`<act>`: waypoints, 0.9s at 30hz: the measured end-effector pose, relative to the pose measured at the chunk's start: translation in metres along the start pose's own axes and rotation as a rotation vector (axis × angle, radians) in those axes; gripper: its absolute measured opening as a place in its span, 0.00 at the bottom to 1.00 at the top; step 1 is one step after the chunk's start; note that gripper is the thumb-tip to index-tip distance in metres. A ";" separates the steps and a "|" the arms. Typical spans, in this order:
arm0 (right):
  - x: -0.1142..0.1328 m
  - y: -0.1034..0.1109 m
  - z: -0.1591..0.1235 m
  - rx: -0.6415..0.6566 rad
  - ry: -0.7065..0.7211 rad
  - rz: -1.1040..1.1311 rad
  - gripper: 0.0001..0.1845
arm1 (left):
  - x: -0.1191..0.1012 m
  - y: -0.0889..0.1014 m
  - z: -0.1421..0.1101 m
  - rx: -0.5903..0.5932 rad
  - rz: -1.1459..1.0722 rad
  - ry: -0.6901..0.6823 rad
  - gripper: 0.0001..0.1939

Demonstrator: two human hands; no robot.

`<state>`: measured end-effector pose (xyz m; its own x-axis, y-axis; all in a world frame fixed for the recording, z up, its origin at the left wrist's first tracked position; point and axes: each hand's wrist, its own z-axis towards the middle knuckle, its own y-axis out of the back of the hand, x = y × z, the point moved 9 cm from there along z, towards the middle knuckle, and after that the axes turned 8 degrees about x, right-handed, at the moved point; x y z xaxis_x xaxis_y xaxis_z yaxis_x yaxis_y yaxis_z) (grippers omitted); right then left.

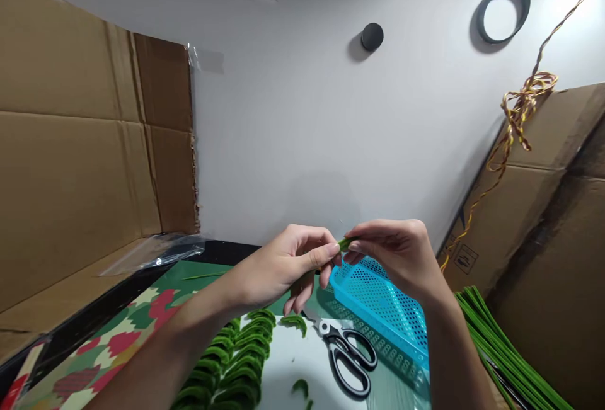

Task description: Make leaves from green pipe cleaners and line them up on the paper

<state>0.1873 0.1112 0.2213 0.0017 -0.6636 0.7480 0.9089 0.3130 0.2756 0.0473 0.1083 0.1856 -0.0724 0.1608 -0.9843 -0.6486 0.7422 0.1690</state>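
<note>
In the head view my left hand (302, 262) and my right hand (394, 252) meet above the work surface. Between their fingertips is a short piece of green pipe cleaner (345, 244), pinched from both sides; most of it is hidden by the fingers. Below them, on a white sheet (288, 372), lie two rows of curved fuzzy green pieces (248, 359). A loose curved piece (293, 322) rests just under my left hand, with smaller bits (301, 387) lower down. Scissors with black and grey handles (347, 356) lie beside them, blades partly behind my left hand.
A blue perforated basket (382, 309) stands behind the scissors, near my right forearm. Long green stems (515, 353) lie bundled at the right. Cardboard (85, 114) walls the left side, and a cardboard box (539, 227) stands right. Patterned paper (113, 341) lies left on the green mat.
</note>
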 end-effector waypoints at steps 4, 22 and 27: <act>0.000 -0.003 0.000 0.001 -0.022 -0.051 0.05 | 0.002 0.003 -0.002 -0.024 0.041 0.026 0.17; -0.010 0.005 0.001 -0.034 -0.064 -0.122 0.04 | 0.006 0.020 -0.002 -0.149 0.345 0.097 0.18; -0.018 0.013 0.000 -0.030 -0.119 -0.215 0.05 | 0.003 0.028 -0.005 -0.180 0.362 0.103 0.22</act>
<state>0.1986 0.1270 0.2115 -0.2411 -0.6273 0.7405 0.8951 0.1511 0.4194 0.0256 0.1264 0.1871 -0.3902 0.3176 -0.8642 -0.6886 0.5224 0.5029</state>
